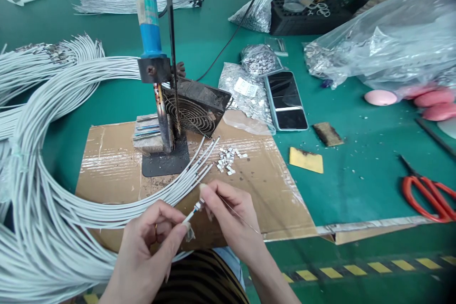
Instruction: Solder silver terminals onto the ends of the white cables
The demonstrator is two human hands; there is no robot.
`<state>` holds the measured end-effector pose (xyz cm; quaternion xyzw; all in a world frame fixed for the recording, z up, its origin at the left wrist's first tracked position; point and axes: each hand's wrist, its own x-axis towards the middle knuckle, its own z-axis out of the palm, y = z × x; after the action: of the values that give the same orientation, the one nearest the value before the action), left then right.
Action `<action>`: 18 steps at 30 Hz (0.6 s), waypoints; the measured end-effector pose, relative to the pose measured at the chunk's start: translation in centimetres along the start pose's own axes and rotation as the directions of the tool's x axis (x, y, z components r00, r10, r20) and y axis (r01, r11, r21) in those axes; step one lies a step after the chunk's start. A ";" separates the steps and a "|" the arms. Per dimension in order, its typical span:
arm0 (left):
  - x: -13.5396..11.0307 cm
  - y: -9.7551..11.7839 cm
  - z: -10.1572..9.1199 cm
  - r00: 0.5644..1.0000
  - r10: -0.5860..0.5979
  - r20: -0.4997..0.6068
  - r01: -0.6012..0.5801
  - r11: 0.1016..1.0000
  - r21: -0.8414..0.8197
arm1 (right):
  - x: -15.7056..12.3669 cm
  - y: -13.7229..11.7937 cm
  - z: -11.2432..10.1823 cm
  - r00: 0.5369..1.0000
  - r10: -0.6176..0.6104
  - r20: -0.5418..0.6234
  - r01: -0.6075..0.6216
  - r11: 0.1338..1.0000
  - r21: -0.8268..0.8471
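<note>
My left hand (151,242) pinches a white cable (188,217) near its stripped end, where a little blue shows. Thumb and index finger of my right hand (233,216) close on a small silvery connector (199,204) at that end. A thin wire (237,213), perhaps solder, runs across the right hand's fingers. Just beyond both hands, the other white cable ends (192,173) fan out over the cardboard (281,204). Several loose small metal connectors (228,159) lie to their right. A blue-handled soldering iron (146,14) is clamped upright, tip down, above a black base plate (166,164).
A large coil of white cables (26,166) fills the left side. Behind the iron leans a black fan (195,109). A phone (287,102), bagged metal parts (245,90), a yellow sponge (305,160) and red-handled scissors (425,194) lie to the right.
</note>
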<state>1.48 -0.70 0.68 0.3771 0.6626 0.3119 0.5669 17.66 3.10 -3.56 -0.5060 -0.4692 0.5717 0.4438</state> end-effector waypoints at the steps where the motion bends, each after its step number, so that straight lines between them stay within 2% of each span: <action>1: 0.0 -0.2 -0.2 0.999 0.044 0.024 -0.046 0.997 0.064 | 0.0 0.1 -0.4 0.999 -0.011 -0.031 0.011 1.000 -0.006; 2: 0.0 -0.5 -0.3 0.990 0.121 0.075 -0.131 0.981 0.142 | -0.1 0.2 -1.0 0.997 -0.024 -0.067 0.024 1.000 -0.009; 3: 0.0 -0.9 -0.6 0.963 0.222 0.154 -0.253 0.942 0.222 | -0.1 0.3 -1.7 0.994 -0.040 -0.106 0.039 0.999 -0.012; 4: 0.0 -1.3 -0.8 0.910 0.333 0.247 -0.397 0.873 0.285 | -0.1 0.5 -2.5 0.987 -0.053 -0.150 0.052 0.999 -0.013; 6: 0.0 -2.3 -1.5 0.755 0.518 0.402 -0.649 0.680 0.341 | -0.1 0.7 -4.2 0.965 -0.069 -0.251 0.066 0.998 -0.018; 7: 0.0 -3.0 -1.9 0.692 0.590 0.416 -0.722 0.590 0.363 | -0.1 0.9 -5.0 0.947 -0.063 -0.315 0.060 0.998 -0.019; 8: 0.0 -3.8 -2.3 0.653 0.649 0.391 -0.755 0.514 0.407 | -0.1 1.0 -5.8 0.931 -0.058 -0.361 0.053 0.998 -0.023; 10: 0.3 -5.3 -3.4 0.604 0.729 0.320 -0.741 0.366 0.563 | -0.2 1.3 -6.9 0.906 -0.043 -0.421 0.032 0.999 -0.034; 13: 1.1 -6.9 -4.9 0.557 0.800 0.224 -0.600 0.201 0.775 | -0.4 1.7 -7.6 0.901 -0.035 -0.431 0.015 0.999 -0.049; 15: 1.6 -7.3 -5.7 0.559 0.797 0.229 -0.561 0.160 0.812 | -0.4 1.8 -7.6 0.905 -0.026 -0.424 0.006 0.999 -0.049; 18: 1.8 -6.9 -6.0 0.574 0.782 0.241 -0.558 0.159 0.814 | -0.3 1.9 -7.3 0.912 -0.015 -0.409 0.000 0.999 -0.037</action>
<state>-5.61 -2.66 -5.06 0.8087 0.5445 0.2202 0.0310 24.93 3.14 -5.77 -0.6205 -0.3781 0.4430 0.5251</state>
